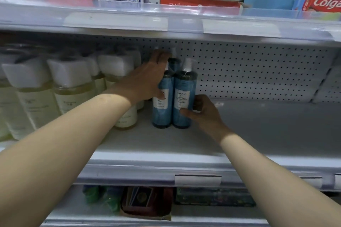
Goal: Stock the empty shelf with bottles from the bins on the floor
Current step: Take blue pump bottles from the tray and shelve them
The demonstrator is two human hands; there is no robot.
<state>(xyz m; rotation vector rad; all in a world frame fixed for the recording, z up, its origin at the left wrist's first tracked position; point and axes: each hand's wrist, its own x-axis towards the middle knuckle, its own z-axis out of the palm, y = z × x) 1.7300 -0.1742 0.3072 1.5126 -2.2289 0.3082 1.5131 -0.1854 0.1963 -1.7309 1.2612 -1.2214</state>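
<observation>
**A:** Both hands are working inside the shelf (258, 125) now. The left hand (147, 77) is wrapping the upper part of the left blue bottle (162, 108), with the thumb lying down its front and the fingers going round the back, out of sight.

**B:** And the right hand (204, 114) is gripping the right blue bottle (181, 97) low down, thumb across the label, fingers curling round its right side.

**A:** Both bottles are standing upright, long axis vertical, touching each other. A rear bottle (174, 64) is sitting just behind them.

**B:** So each bottle is lying inward of its own hand, and the pale bottles (73, 97) are crowding the left one.

**A:** I'm reckoning the bare stretch to the right, along the pegboard (258, 72), is asking for the next bottles.
</observation>
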